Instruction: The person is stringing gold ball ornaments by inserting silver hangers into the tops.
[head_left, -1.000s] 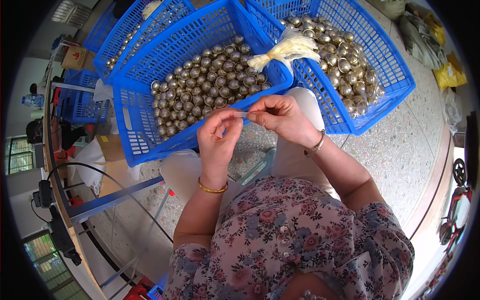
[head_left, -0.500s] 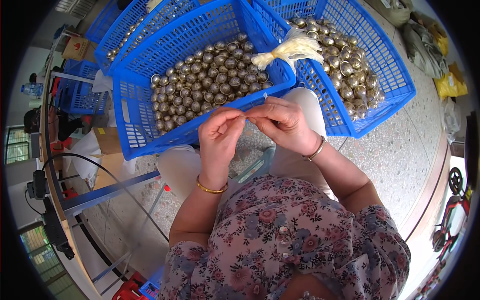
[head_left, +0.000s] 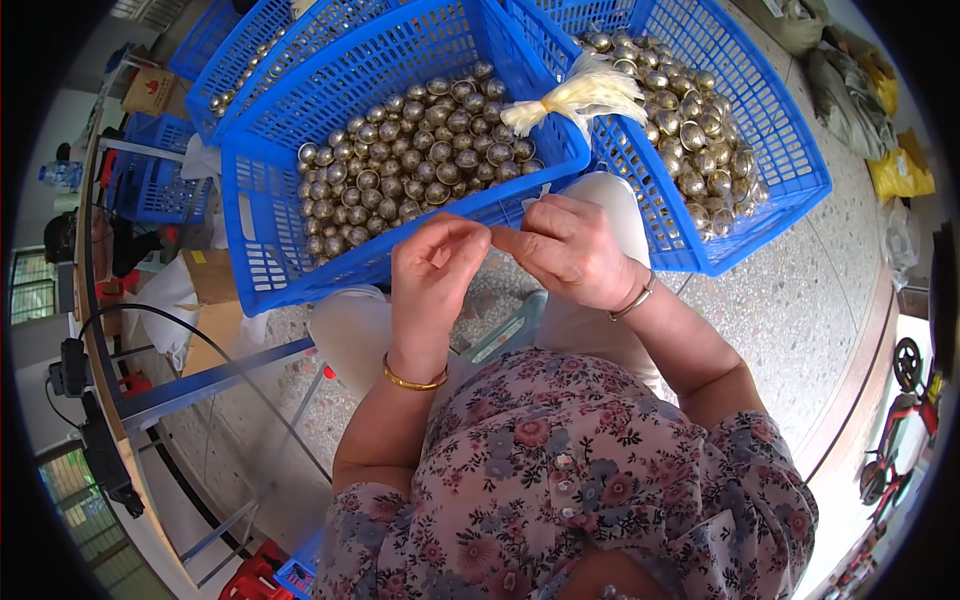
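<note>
My left hand (head_left: 435, 275) and my right hand (head_left: 575, 252) meet fingertip to fingertip over the near edge of a blue plastic basket (head_left: 250, 222). Both are closed in a pinch; whatever lies between the fingers is too small or hidden. Inside that basket are many small silvery-gold metal balls (head_left: 405, 165). A bundle of pale, thin strands (head_left: 585, 95), tied at one end, hangs over the basket's right corner, beyond my right hand. A small whitish translucent scrap (head_left: 537, 197) shows at the rim just behind my right knuckles.
On the right stands a second blue basket (head_left: 775, 185) of similar balls (head_left: 700, 150). More blue baskets (head_left: 215, 75) are at the far left. A metal-framed table (head_left: 215, 377) with a black cable (head_left: 225, 352) runs along my left. Yellow bags (head_left: 900, 172) lie at the far right.
My right hand has turned slightly, its fingers curling in more. My left hand has shifted a little left, and the fingertips still meet.
</note>
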